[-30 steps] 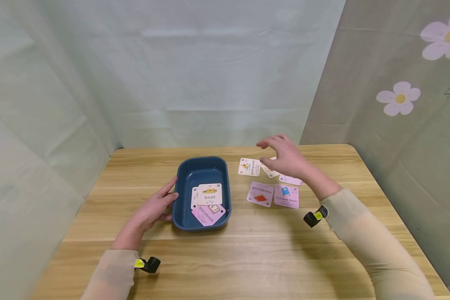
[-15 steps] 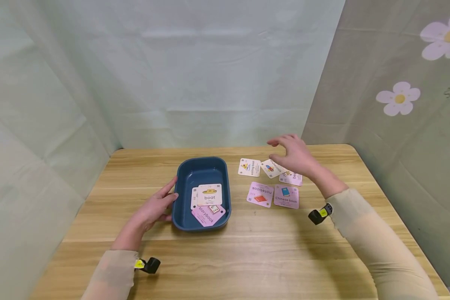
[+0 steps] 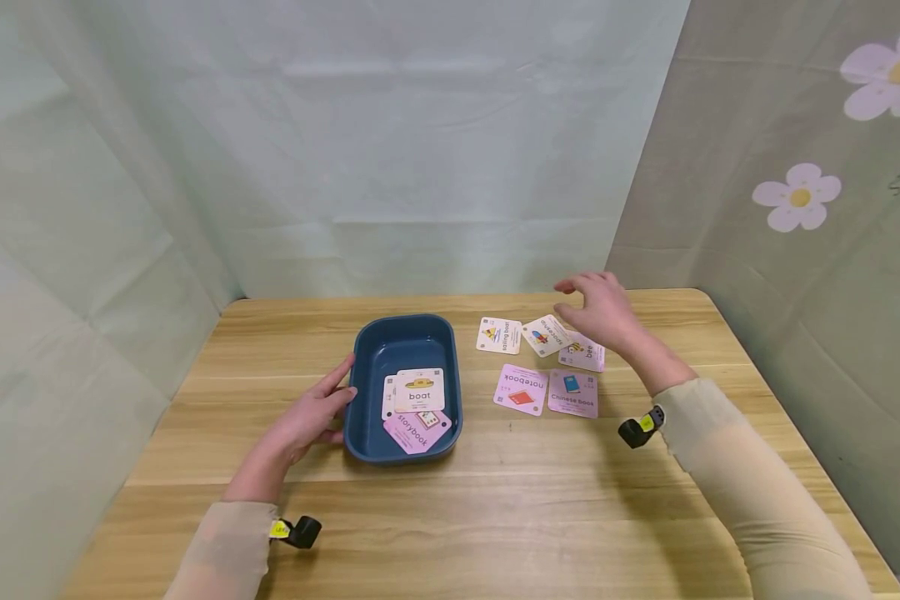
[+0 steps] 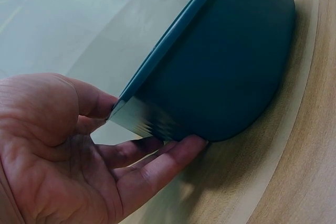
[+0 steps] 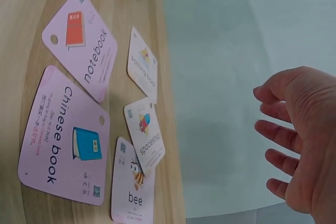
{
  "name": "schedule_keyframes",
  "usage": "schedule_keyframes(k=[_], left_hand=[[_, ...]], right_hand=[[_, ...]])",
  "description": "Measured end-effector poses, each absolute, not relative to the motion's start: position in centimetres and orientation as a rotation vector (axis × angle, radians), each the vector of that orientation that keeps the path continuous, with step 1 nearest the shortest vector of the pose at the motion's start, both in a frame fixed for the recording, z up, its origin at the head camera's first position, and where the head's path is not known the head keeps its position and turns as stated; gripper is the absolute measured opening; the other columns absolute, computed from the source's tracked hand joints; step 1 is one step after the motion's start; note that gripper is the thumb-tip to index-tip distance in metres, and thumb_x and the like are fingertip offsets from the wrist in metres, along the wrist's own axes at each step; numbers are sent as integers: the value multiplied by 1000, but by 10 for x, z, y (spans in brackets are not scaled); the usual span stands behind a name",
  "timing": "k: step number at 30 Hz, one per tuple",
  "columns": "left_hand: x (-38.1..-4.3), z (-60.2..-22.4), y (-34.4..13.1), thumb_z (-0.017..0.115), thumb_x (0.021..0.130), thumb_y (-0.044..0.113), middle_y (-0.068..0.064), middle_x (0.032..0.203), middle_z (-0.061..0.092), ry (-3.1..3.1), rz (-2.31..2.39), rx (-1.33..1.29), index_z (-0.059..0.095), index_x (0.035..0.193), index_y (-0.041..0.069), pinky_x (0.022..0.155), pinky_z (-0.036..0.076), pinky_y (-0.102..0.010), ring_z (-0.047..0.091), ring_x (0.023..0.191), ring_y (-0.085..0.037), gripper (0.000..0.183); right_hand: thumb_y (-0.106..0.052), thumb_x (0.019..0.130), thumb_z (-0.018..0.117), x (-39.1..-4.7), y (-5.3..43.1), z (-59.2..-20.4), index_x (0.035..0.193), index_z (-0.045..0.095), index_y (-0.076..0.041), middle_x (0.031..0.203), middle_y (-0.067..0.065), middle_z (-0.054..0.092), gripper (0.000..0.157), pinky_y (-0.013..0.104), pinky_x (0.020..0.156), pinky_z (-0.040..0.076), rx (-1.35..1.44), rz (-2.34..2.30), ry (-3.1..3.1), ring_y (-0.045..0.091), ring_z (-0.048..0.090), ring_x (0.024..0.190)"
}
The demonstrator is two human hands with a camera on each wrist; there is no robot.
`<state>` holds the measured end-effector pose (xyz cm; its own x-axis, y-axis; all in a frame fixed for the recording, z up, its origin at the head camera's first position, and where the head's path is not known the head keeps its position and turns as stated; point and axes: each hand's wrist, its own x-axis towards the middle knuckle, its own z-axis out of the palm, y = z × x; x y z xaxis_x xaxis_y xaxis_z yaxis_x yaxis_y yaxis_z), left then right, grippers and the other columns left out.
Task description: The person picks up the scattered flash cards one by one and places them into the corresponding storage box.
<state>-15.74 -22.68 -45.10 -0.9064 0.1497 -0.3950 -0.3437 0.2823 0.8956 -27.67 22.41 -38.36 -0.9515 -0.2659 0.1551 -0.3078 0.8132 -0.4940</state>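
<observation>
My left hand (image 3: pixel 311 421) holds the left side of a blue plastic basin (image 3: pixel 405 343). In the left wrist view, the thumb is at its rim and the fingertips (image 4: pixel 193 142) are against the lower wall. Inside lie a boat card (image 3: pixel 419 392), a storybook card (image 3: pixel 417 433) and another card mostly covered. My right hand (image 3: pixel 600 310) hovers with nothing in it, fingers loosely bent, above the spaceship card (image 3: pixel 546 335) and the bee card (image 3: pixel 582 353), which overlap. Nearby are the sailing boat card (image 3: pixel 498 335), notebook card (image 3: pixel 521 389) and Chinese book card (image 3: pixel 573 395).
The wooden table (image 3: pixel 495 517) has its far edge just beyond the cards. A pale cloth (image 3: pixel 435 167) hangs behind it, and a flowered cloth (image 3: pixel 765 267) hangs on the right. A black wrist camera (image 3: pixel 303 532) is strapped to the left wrist.
My right hand has drawn to the right above the cards, uncovering the spaceship and bee cards. The left hand and basin have stayed put.
</observation>
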Motion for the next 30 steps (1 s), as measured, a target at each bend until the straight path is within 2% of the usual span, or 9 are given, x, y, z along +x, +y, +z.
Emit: schedule_keyframes(k=[12,30], left_hand=[[-157,-449,-227,46,110,26,-28,162,24,2161,1644,-178,12,164,40,76,60,-39,56,122,-37,66],[-156,-449,-228,46,110,26,-28,162,24,2168,1641,-188,12,164,41,76,60,-39,56,123,-38,66]], right_hand=[[-32,96,67,-280,228,-396,134,65,-9,141,17,54,45,63,111,24,373,768,-2963,43,34,136],[-42,95,67,-280,223,-410,134,64,-9,140,17,55,51,62,110,25,316,668,-3063,42,37,130]])
